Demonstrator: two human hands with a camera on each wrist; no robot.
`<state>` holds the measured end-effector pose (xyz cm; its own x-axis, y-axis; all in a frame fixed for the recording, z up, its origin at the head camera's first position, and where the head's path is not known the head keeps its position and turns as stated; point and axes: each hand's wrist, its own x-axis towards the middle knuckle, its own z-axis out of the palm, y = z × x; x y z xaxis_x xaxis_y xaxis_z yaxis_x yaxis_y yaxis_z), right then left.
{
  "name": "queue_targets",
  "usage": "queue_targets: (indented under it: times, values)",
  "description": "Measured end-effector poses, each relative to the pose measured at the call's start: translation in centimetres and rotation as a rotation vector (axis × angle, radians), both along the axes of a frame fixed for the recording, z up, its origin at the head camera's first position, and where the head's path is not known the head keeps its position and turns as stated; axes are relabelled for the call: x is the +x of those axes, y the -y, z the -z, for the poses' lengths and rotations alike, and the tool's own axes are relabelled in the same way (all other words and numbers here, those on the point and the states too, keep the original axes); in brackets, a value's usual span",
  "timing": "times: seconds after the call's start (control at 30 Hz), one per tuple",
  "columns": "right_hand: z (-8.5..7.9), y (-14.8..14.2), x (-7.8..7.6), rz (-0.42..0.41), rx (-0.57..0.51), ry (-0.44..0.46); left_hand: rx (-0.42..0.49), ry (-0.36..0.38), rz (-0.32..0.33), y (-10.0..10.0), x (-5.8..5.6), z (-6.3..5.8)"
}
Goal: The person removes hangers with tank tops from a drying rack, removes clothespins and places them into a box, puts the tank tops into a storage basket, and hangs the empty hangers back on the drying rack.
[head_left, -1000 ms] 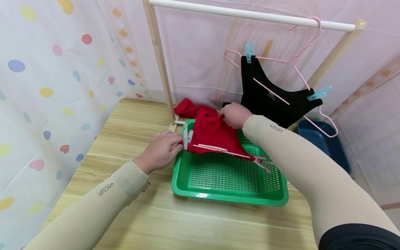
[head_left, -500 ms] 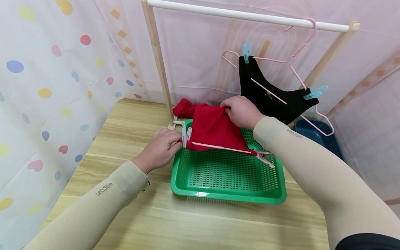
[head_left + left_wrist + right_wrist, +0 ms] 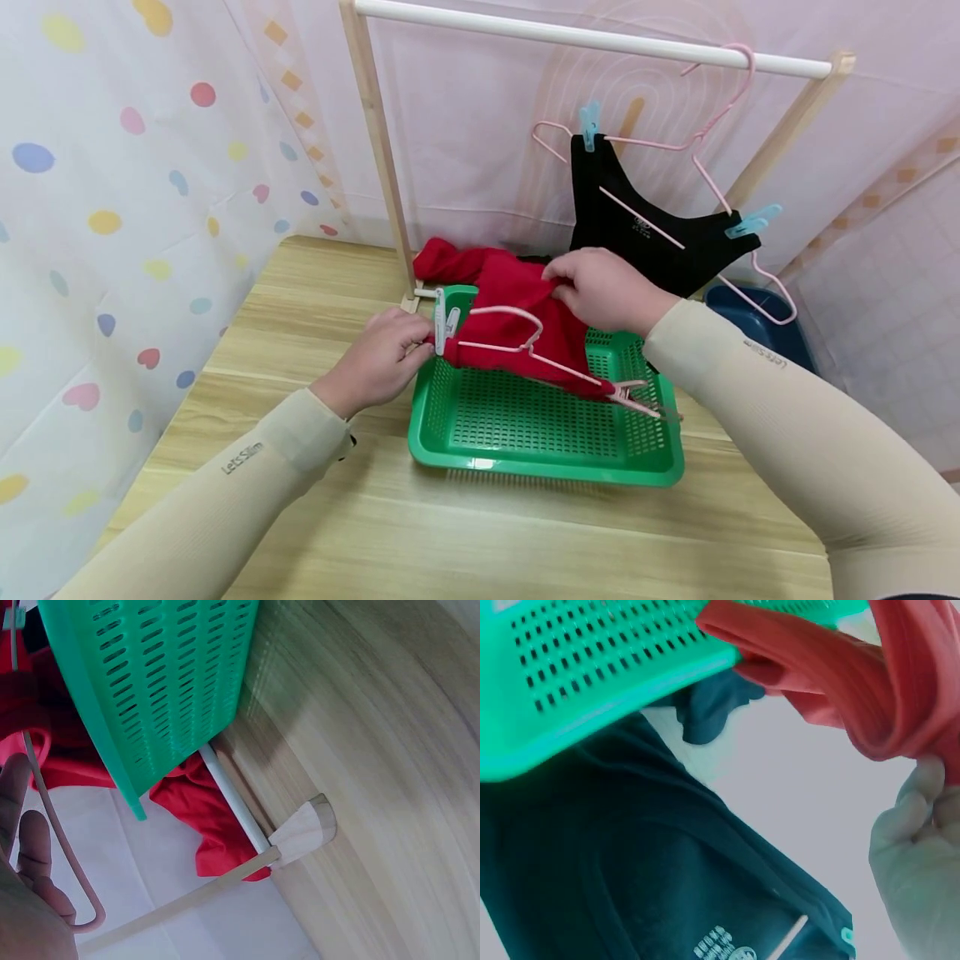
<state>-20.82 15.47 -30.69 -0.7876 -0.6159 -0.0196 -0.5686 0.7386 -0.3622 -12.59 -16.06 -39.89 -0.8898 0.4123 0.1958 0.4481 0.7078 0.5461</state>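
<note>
A red garment (image 3: 517,279) lies across the back of a green basket (image 3: 547,473), its near edge on a pink clothes hanger (image 3: 566,365). A pale grey clothespin (image 3: 440,321) grips it at the left end and a pink clothespin (image 3: 636,400) at the right. My left hand (image 3: 375,358) holds the hanger's left end beside the grey clothespin; the left wrist view shows fingers (image 3: 34,844) curled by the bent wire. Farther back, my right hand (image 3: 606,287) pinches a fold of the red cloth between thumb and fingertips, as the right wrist view also shows.
Behind, a wooden rack with a white rod (image 3: 555,30) carries a second pink hanger (image 3: 738,92). From it hangs a black top (image 3: 652,229), held by blue clothespins (image 3: 590,125). A dark blue basin (image 3: 765,337) sits at the right, and a wooden post (image 3: 381,150) stands behind the basket's left end.
My right hand has moved right and slightly toward me with the red cloth. The hanger's hook has tipped up over the garment. My left hand has stayed nearly in place.
</note>
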Motion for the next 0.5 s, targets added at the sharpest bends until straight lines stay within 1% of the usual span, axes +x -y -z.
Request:
queue_targets:
  times: [0.1,0.2,0.3,0.4,0.5]
  values:
    - [0.7,-0.2,0.4,-0.057,0.044,0.071,-0.009,-0.004,0.012,0.2,0.1,0.2]
    - [1.7,-0.3,0.6,-0.119,0.072,0.116,-0.015,0.008,0.017,0.4,0.2,0.4]
    - [2.4,-0.2,0.6,-0.156,0.093,0.152,-0.025,0.013,0.023,0.6,0.2,0.8]
    - [3.0,-0.2,0.4,-0.151,0.103,0.166,-0.032,0.004,0.027,0.6,0.3,1.1]
    - [3.3,0.1,-0.1,-0.107,0.101,0.139,-0.039,-0.01,0.031,0.7,0.3,1.4]
